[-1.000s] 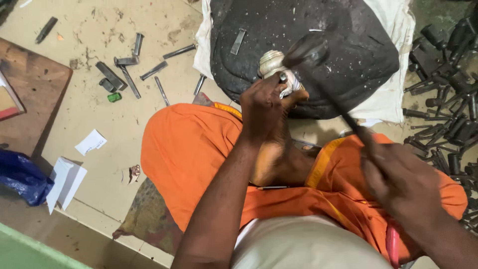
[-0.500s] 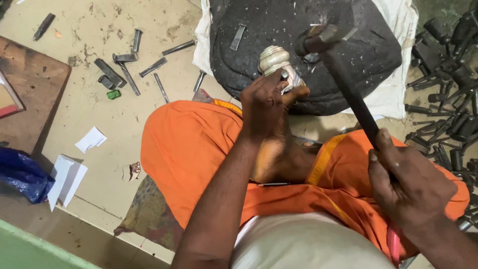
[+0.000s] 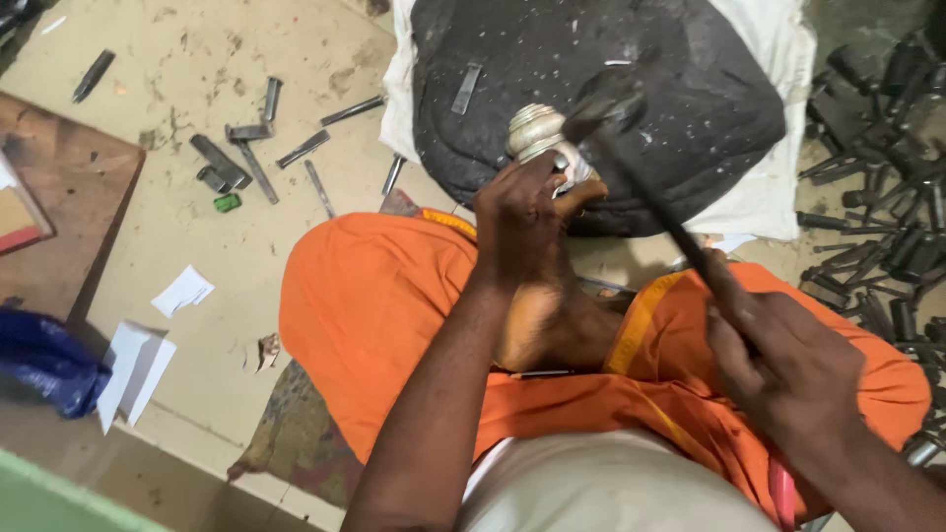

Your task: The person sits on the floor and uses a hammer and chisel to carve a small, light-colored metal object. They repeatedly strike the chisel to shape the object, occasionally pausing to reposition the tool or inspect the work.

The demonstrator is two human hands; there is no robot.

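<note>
Seated cross-legged in an orange cloth (image 3: 374,315), a person grips a silver piece (image 3: 537,133) with the left hand (image 3: 520,217), pressing it against a black pad (image 3: 690,108). The right hand (image 3: 788,365) is clenched around a hammer (image 3: 631,158), its blurred head just beside the piece. Metal punches (image 3: 251,153) lie scattered on the floor.

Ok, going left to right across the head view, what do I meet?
Blue plastic bag → white paper scraps → small green block → left hand gripping ribbed silver metal piece → blurred dark hammer head → right hand → pile of dark metal punches.
</note>
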